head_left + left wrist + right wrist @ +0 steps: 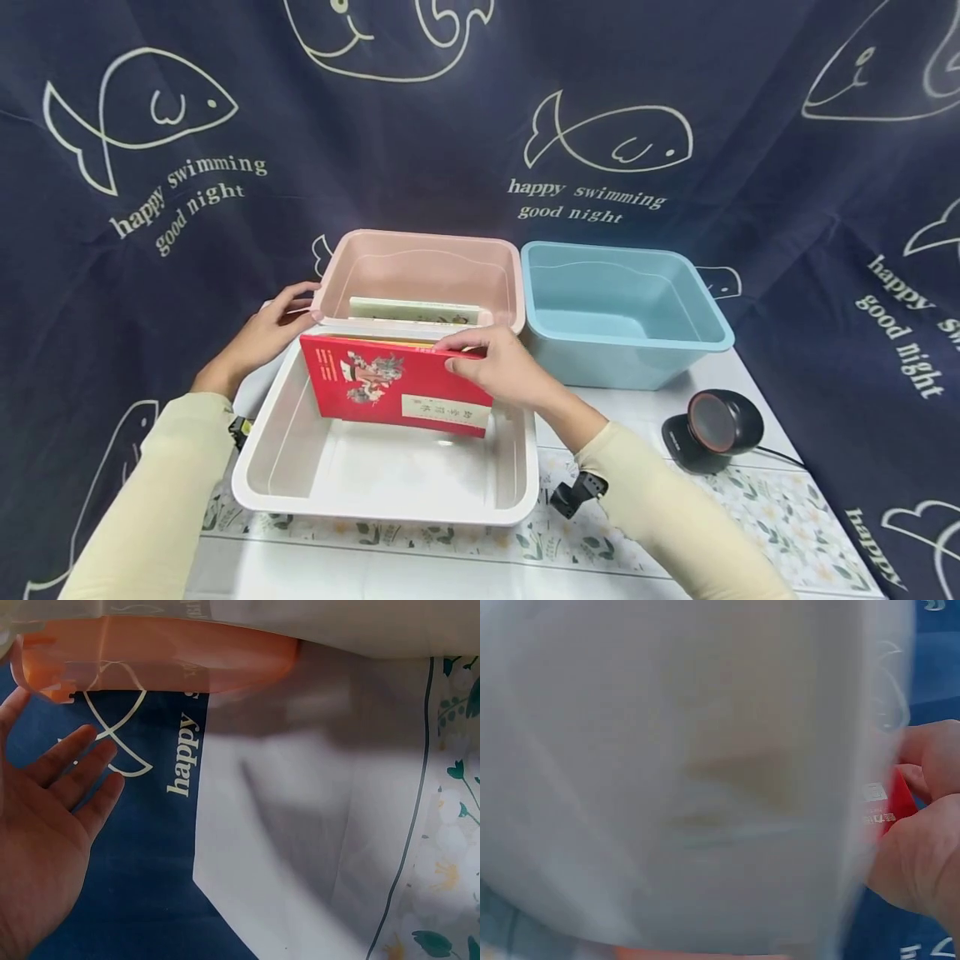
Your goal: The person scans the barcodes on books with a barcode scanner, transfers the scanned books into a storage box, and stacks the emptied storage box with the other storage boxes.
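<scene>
A red book [375, 383] with a cream title label stands on its long side, leaning, in the white bin [258, 492]. My right hand [498, 362] pinches its top edge near the right end, thumb on the cover. The right wrist view shows that hand [930, 832] at a red corner of the book, partly behind the translucent bin wall. At the pink bin [427, 250], my left hand [273, 329] has its fingertips at the front left corner of the rim. Its fingers [86, 769] are extended in the left wrist view. A pale green book [412, 311] stands inside the pink bin.
A blue bin [622, 367] stands right of the pink one. On the right side of the table sits a black round device [723, 421] with a cable. A floral strip [420, 533] crosses the white tabletop, and a dark blue fish-patterned cloth [420, 150] hangs behind.
</scene>
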Demonstrator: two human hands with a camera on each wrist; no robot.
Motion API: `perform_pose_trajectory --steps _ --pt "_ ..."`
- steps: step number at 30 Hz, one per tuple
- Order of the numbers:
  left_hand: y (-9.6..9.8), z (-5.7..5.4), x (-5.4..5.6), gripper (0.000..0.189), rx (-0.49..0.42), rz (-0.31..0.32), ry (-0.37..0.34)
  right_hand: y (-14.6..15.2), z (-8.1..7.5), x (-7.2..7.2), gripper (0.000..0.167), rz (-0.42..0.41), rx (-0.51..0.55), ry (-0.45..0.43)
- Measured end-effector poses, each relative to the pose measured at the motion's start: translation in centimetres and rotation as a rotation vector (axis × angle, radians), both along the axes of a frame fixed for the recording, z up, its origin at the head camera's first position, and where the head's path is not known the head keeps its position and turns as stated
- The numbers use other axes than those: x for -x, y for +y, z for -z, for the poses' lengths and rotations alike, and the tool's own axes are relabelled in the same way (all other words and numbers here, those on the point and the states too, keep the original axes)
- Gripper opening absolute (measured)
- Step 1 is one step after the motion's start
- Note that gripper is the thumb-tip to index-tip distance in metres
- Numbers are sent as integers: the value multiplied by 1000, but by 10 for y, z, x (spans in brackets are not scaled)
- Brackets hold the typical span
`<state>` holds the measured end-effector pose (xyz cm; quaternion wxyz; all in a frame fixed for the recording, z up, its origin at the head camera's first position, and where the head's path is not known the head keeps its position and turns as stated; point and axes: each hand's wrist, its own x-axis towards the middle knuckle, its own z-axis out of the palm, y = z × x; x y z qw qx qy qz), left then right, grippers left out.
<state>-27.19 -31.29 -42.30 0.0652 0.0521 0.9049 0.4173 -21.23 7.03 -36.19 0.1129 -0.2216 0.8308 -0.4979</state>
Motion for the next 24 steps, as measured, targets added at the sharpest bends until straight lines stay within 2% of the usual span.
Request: perform_pose_trajectory --steps 6,13,16,22,24 --pt "-2 2 0 71 9 -6 7 17 -33 -7 29 40 89 12" --pt "-2 1 -1 72 1 -1 7 46 -71 -22 30 141 153 -3" --pt "-1 1 -1 71 -6 4 17 59 -84 -26 30 193 179 27" --pt "-1 1 1 68 -11 16 38 91 -107 -43 30 284 107 175" --pt "-1 0 1 68 -16 19 41 103 -109 -49 29 351 61 178"
